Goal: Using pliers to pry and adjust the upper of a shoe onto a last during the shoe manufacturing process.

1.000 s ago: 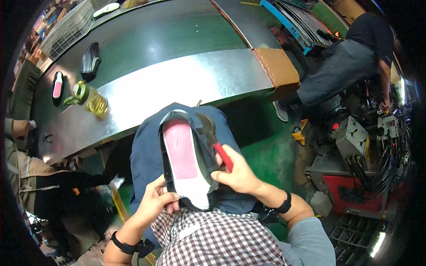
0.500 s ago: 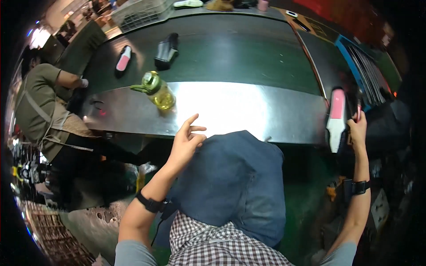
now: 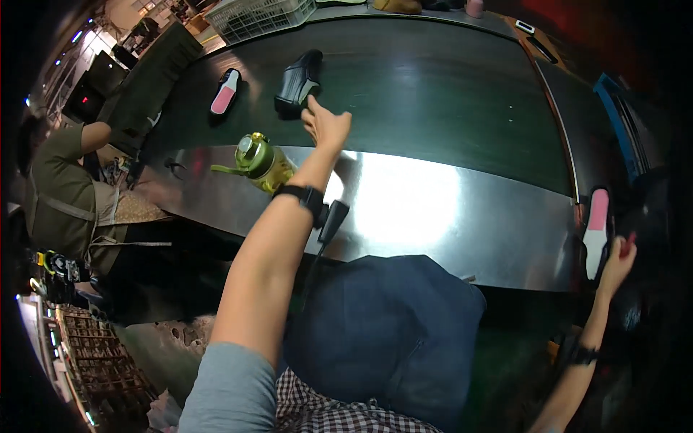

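Note:
My left hand (image 3: pixel 328 128) stretches over the green belt with its fingers apart, its fingertips close by the near end of a black shoe (image 3: pixel 297 81); whether they touch cannot be told. At the far right, my right hand (image 3: pixel 617 268) closes around a small red-handled tool (image 3: pixel 627 245), most of it hidden. Beside that hand lies a dark shoe with a pink and white insole (image 3: pixel 598 220). Another such shoe (image 3: pixel 225 97) sits on the belt left of the black one. A green bottle with a loop lid (image 3: pixel 268 167) stands just left of my left forearm.
A shiny metal ledge (image 3: pixel 505 224) runs along the belt's near side. At the far edge is a grey plastic crate (image 3: pixel 260 18). A blue rack (image 3: pixel 613 123) stands at the right. A person in an apron (image 3: pixel 72 195) works at the left.
My left hand has moved from above my lap forward over the belt to the black shoe. My right hand keeps the red-handled tool. The head view has shifted.

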A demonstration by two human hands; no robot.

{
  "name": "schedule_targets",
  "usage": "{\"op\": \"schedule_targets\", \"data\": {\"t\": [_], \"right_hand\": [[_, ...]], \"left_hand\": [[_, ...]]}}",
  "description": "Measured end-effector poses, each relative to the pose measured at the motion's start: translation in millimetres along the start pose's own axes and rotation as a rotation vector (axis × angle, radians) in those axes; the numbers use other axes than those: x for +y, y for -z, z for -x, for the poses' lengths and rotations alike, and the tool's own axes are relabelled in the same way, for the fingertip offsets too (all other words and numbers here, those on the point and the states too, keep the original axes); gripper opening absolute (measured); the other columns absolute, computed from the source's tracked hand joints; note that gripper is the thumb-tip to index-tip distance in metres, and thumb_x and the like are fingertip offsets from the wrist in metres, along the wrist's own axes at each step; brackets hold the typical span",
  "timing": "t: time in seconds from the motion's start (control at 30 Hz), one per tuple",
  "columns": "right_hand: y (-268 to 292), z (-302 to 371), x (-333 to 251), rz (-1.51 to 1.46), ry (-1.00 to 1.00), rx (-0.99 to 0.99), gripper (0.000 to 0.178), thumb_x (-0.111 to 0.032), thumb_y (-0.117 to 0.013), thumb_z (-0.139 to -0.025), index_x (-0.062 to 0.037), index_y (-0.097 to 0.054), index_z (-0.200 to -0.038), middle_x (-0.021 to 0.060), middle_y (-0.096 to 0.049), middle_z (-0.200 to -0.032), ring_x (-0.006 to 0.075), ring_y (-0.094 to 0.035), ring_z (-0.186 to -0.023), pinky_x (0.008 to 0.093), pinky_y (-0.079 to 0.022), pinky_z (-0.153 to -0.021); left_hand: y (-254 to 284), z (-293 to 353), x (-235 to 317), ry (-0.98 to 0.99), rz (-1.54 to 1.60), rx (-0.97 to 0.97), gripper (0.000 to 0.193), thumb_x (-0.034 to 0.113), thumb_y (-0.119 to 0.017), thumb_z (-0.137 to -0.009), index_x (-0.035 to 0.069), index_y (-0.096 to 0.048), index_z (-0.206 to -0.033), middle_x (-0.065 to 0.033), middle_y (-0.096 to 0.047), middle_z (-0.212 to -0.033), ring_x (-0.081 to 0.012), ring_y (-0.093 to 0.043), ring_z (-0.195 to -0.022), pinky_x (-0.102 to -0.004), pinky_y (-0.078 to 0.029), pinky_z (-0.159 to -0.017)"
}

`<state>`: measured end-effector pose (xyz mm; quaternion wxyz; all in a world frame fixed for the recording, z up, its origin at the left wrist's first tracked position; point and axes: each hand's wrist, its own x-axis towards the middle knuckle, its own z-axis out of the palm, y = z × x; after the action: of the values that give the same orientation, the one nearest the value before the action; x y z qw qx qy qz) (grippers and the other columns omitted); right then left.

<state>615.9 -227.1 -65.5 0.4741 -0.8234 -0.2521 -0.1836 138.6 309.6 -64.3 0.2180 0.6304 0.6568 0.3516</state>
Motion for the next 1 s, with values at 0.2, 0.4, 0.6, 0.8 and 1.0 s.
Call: {"op": "schedule_targets", "data": {"t": [0.2,0.4,0.6,0.8,1.0], "right_hand": [[44.8,172.4,-72.0,-0.260,-0.222,-0.028,0.032,-0.008,-0.058,-0.104,0.0050,-0.047,-0.131,0.0058,-0.060,-0.111,0.0121,-0.056,-0.098,0.0249,-0.047,-0.083],[52.7,284.1,-113.5,-0.256,-0.451,-0.455,0.027,0.001,-0.051,-0.102,0.0042,-0.045,-0.128,0.0088,-0.053,-0.115,0.0168,-0.050,-0.111,0.0297,-0.036,-0.104],[16.4,320.7,-153.1,-0.377,-0.647,-0.429,0.029,-0.003,-0.055,-0.101,-0.0014,-0.045,-0.128,0.0039,-0.055,-0.111,0.0055,-0.047,-0.080,0.0194,-0.039,-0.068],[23.6,310.2,-191.8,-0.446,-0.623,-0.385,0.021,-0.005,-0.056,-0.098,-0.0030,-0.045,-0.116,0.0042,-0.054,-0.105,0.0067,-0.047,-0.072,0.0209,-0.039,-0.061],[36.1,304.4,-234.2,-0.632,-0.566,-0.330,0.025,0.001,-0.053,-0.097,-0.0019,-0.047,-0.121,0.0036,-0.057,-0.101,0.0063,-0.048,-0.072,0.0203,-0.040,-0.060]], "left_hand": [[-26.8,-106.4,-24.7,0.402,-0.222,0.157,0.130,0.033,-0.087,-0.069,0.012,0.002,-0.162,-0.0304,-0.001,-0.166,-0.0487,-0.004,-0.154,-0.0508,-0.021,-0.124],[-18.6,-162.2,-49.3,0.573,-0.377,0.086,0.137,0.046,-0.092,-0.063,0.009,-0.003,-0.161,-0.0192,-0.020,-0.166,-0.0333,-0.017,-0.155,-0.0496,-0.017,-0.125],[-40.1,-157.2,-52.1,0.386,-0.366,0.169,0.115,0.047,-0.093,-0.057,-0.003,-0.035,-0.143,-0.0243,-0.042,-0.147,-0.0387,-0.042,-0.139,-0.0444,-0.038,-0.114],[-28.7,-130.9,-17.4,0.521,0.376,-0.162,0.088,0.043,-0.083,-0.066,0.003,-0.046,-0.135,-0.0181,-0.055,-0.130,-0.0314,-0.053,-0.124,-0.0504,-0.047,-0.102],[76.7,-26.9,33.5,0.763,0.933,-0.818,0.070,0.046,-0.073,-0.076,0.002,-0.054,-0.127,-0.0186,-0.060,-0.120,-0.0351,-0.061,-0.106,-0.0528,-0.054,-0.090]]}}
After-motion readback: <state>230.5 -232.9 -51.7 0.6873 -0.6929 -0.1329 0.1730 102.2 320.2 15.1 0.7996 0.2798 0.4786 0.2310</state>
